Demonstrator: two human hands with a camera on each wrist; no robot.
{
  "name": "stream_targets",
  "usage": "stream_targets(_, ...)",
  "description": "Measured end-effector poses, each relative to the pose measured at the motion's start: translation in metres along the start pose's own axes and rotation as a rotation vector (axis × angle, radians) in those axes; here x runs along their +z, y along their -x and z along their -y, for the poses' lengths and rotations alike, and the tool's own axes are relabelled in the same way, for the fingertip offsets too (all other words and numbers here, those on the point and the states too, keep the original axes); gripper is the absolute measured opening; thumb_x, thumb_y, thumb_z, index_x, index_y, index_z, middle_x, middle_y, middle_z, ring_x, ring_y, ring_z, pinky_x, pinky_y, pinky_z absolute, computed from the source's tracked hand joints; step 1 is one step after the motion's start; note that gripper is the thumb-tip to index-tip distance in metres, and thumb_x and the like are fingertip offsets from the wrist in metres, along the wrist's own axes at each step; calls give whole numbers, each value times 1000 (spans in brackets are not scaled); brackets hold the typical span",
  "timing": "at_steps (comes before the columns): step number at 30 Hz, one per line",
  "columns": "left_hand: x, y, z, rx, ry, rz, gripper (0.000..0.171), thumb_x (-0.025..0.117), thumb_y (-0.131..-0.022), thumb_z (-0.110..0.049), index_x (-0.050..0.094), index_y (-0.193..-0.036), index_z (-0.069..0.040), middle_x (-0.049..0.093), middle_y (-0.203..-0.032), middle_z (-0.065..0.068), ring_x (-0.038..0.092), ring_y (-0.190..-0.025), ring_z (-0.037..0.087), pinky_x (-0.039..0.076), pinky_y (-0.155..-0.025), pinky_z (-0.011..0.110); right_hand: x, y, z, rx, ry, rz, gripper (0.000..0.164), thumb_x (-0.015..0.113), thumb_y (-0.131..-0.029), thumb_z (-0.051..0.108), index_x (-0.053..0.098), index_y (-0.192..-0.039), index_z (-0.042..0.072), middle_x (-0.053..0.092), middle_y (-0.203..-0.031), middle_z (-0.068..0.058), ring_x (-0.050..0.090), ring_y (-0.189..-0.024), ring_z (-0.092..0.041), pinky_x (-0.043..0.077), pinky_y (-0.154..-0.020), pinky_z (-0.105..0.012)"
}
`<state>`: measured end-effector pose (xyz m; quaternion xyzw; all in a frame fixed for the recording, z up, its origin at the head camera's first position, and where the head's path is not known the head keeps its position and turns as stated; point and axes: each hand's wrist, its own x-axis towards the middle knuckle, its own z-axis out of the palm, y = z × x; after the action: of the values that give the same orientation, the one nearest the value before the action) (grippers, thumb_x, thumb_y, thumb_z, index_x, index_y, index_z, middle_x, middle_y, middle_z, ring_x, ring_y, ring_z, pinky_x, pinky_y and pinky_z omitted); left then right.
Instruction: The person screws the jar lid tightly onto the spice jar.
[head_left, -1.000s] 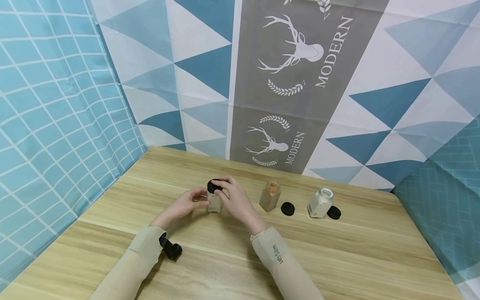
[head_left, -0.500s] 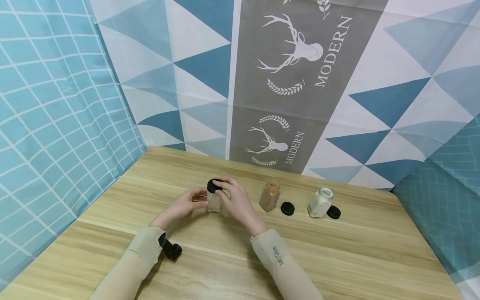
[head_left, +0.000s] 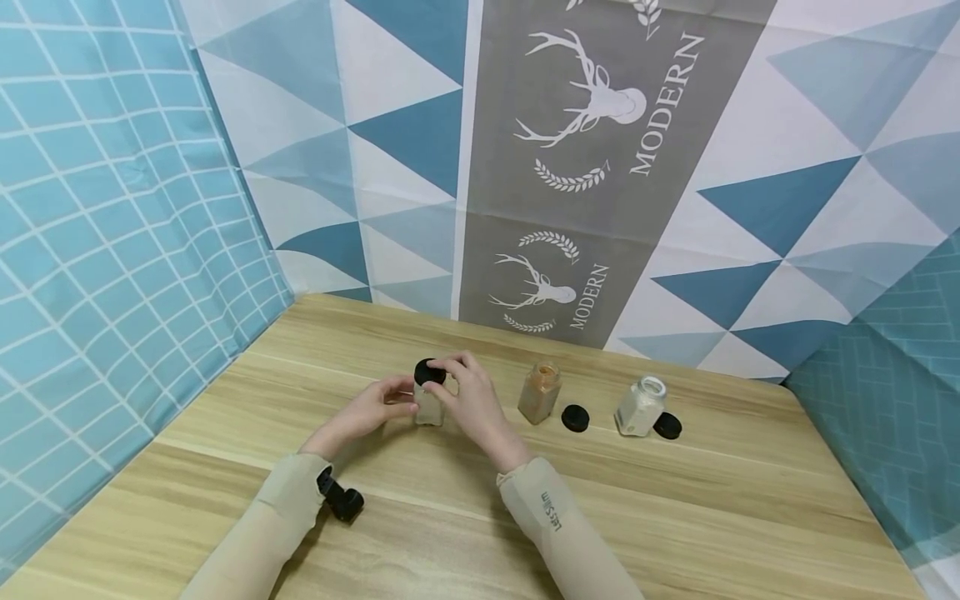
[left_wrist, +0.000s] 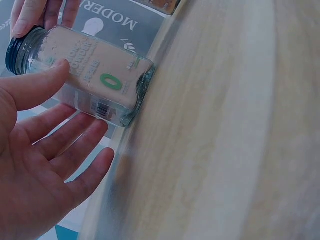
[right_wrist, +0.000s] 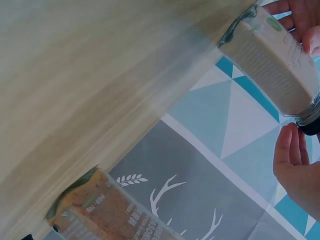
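A glass spice jar (head_left: 429,408) filled with pale powder stands upright on the table, its black lid (head_left: 430,372) on top. My left hand (head_left: 367,408) steadies the jar from the left side, thumb in front and fingers behind. In the left wrist view the thumb lies against the printed glass (left_wrist: 95,70), while the lower fingers are spread out. From the right, my right hand (head_left: 476,408) pinches the lid between thumb and fingers. The right wrist view has this hand's fingertips (right_wrist: 284,142) at the lid (right_wrist: 311,126); part of the hand is cut off by the frame.
To the right stands an open jar of orange-brown spice (head_left: 540,393) beside a loose black lid (head_left: 575,417). Farther right is an open jar of white powder (head_left: 642,407) with another black lid (head_left: 667,425). Patterned cloth walls (head_left: 405,250) border the wooden table (head_left: 675,517).
My right hand's fingers have shifted slightly on the lid, and the right wrist has turned a little. The left hand and the jar stay in place.
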<state>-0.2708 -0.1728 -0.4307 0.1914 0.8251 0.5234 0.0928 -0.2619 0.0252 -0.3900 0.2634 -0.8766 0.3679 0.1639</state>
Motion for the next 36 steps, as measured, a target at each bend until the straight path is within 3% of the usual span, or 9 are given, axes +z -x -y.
stream_targets(5,0,0,0,-5,-3,-8,56,60,-88,-22,39,-131,7,45,-130,25,47,-117,37,41,-96,46,1,-2,1,20,-11,1,34,63,-82,37,62,-111,19,52,-105,-2,55,-92,-22,45,-73,-29)
stream_targets(11,1,1,-3,-3,-4,-5,57,60,-88,-23,39,-131,7,45,-130,25,47,-116,37,41,-97,46,0,-1,-1,18,-32,10,35,64,-83,36,60,-114,20,48,-115,-4,52,-105,-21,46,-87,-37)
stream_targets(18,2,0,-2,19,10,2,53,60,-88,-19,40,-130,7,47,-128,25,48,-115,37,42,-96,45,-3,-1,-3,-65,-29,70,39,52,-86,8,55,-123,18,42,-138,-5,44,-123,-23,40,-99,-42)
stream_targets(24,2,0,-1,26,9,6,53,59,-88,-19,40,-131,7,47,-128,24,48,-115,37,41,-96,45,-3,-1,-4,-90,-25,89,37,51,-87,3,59,-121,16,49,-134,-4,47,-122,-22,39,-101,-39)
stream_targets(36,1,2,-3,-13,-1,-8,54,59,-88,-22,40,-131,5,47,-129,24,47,-116,37,41,-96,47,0,1,-7,-118,-40,38,32,60,-88,17,60,-120,15,53,-123,-4,52,-113,-18,45,-94,-32)
